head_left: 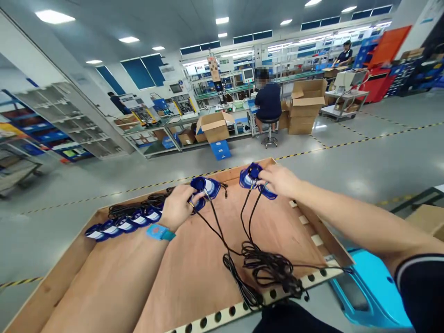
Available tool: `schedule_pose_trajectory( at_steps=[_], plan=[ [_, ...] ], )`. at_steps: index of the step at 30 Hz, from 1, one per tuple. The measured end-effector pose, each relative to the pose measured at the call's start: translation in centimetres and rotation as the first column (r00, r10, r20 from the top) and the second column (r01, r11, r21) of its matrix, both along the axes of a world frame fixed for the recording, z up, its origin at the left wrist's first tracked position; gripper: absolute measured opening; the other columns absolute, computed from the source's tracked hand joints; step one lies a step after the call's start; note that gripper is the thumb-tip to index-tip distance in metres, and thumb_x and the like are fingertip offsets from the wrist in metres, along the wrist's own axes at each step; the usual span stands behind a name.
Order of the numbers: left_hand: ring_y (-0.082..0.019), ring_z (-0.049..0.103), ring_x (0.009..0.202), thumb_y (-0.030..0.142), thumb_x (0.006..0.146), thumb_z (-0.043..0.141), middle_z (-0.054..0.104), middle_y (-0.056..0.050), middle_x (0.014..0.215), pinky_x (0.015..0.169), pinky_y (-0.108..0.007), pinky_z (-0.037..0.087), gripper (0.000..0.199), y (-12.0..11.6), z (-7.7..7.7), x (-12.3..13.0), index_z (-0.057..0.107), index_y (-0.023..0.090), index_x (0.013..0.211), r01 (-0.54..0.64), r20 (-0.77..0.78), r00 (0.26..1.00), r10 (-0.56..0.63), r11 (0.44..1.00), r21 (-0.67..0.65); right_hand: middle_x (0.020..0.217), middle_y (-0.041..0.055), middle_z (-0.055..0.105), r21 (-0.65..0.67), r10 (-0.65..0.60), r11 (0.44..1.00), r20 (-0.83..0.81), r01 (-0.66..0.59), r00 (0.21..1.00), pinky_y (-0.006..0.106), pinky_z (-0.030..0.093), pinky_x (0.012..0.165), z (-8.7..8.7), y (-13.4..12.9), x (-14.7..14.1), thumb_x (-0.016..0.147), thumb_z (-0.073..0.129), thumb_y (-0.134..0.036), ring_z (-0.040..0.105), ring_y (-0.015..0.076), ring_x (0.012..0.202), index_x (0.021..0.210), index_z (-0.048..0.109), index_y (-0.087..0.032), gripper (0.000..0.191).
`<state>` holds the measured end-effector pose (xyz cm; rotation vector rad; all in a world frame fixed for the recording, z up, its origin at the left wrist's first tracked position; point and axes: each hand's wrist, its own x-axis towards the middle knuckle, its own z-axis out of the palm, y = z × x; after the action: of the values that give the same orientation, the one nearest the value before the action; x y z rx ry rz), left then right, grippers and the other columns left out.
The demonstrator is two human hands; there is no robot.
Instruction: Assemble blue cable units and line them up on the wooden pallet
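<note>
My left hand (178, 206) is closed on a blue part with a black cable (199, 184), at the far side of a shallow wooden tray (194, 273). Its wrist wears a blue band. Farther right, my right hand (277, 179) grips another blue part (253, 172) near the tray's far right corner. Black cables run from both parts down to a tangled bundle (267, 266) at the near edge. Several blue parts with white labels (126, 224) lie in a row at the left, cables behind them.
A light-blue plastic object (378, 286) is at the lower right, beside the tray. A strip with round holes (225, 317) runs along the near edge. Beyond are an open carton (215, 127), benches and a seated person (268, 99).
</note>
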<state>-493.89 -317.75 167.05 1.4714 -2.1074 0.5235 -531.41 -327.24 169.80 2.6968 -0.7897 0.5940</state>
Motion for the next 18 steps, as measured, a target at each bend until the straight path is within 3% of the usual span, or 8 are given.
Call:
schedule_pose_trajectory(
  at_steps=[3, 5, 9, 13, 18],
  plan=[
    [-0.024, 0.059, 0.096, 0.045, 0.102, 0.048, 0.067, -0.009, 0.095, 0.083, -0.033, 0.049, 0.032, -3.4, -4.7, 2.8, 0.063, 0.02, 0.088, 0.003, 0.119, 0.993, -0.019, 0.99, 0.138, 0.093, 0.009, 0.066, 0.21, -0.036, 0.974, -0.199, 0.079, 0.979, 0.03, 0.036, 0.073, -7.3, -5.0, 5.7, 0.099, 0.048, -0.024, 0.057, 0.0207, 0.083, 0.111, 0.066, -0.018, 0.023],
    [-0.023, 0.058, 0.094, 0.042, 0.102, 0.048, 0.066, -0.009, 0.096, 0.08, -0.033, 0.049, 0.031, -5.5, -8.2, 4.3, 0.062, 0.019, 0.087, 0.011, 0.184, 0.981, -0.057, 0.971, 0.24, 0.096, 0.01, 0.067, 0.298, 0.008, 0.951, -0.293, 0.083, 0.956, 0.03, 0.036, 0.072, -11.4, -7.4, 8.6, 0.096, 0.05, -0.019, 0.059, 0.0215, 0.085, 0.118, 0.065, -0.019, 0.026],
    [-0.024, 0.057, 0.091, 0.04, 0.102, 0.049, 0.064, -0.009, 0.094, 0.076, -0.033, 0.049, 0.029, -9.0, -14.8, 6.6, 0.062, 0.018, 0.087, 0.064, 0.209, 0.966, -0.15, 0.927, 0.369, 0.098, 0.0123, 0.068, 0.366, 0.111, 0.93, -0.386, 0.041, 0.916, 0.032, 0.039, 0.077, -17.4, -10.8, 12.5, 0.098, 0.053, -0.02, 0.062, 0.0233, 0.089, 0.117, 0.066, -0.017, 0.024],
    [-0.025, 0.056, 0.092, 0.041, 0.103, 0.047, 0.064, -0.011, 0.094, 0.076, -0.036, 0.05, 0.032, -11.4, -19.4, 8.2, 0.065, 0.017, 0.091, 0.117, 0.103, 0.981, -0.166, 0.921, 0.371, 0.11, 0.016, 0.067, 0.347, 0.185, 0.936, -0.32, -0.067, 0.929, 0.034, 0.041, 0.085, -20.1, -13.6, 14.7, 0.104, 0.049, -0.03, 0.062, 0.0248, 0.099, 0.117, 0.067, -0.015, 0.026],
    [-0.028, 0.059, 0.104, 0.036, 0.101, 0.052, 0.066, -0.015, 0.11, 0.089, -0.043, 0.054, 0.028, -14.1, -21.4, 10.1, 0.066, 0.018, 0.116, 0.258, -0.016, 0.963, -0.269, 0.903, 0.344, 0.13, 0.017, 0.06, 0.329, 0.275, 0.928, -0.29, -0.174, 0.917, 0.038, 0.039, 0.094, -20.8, -15.6, 16.7, 0.103, 0.054, -0.032, 0.056, 0.0266, 0.116, 0.119, 0.067, -0.016, 0.026]
  ],
)
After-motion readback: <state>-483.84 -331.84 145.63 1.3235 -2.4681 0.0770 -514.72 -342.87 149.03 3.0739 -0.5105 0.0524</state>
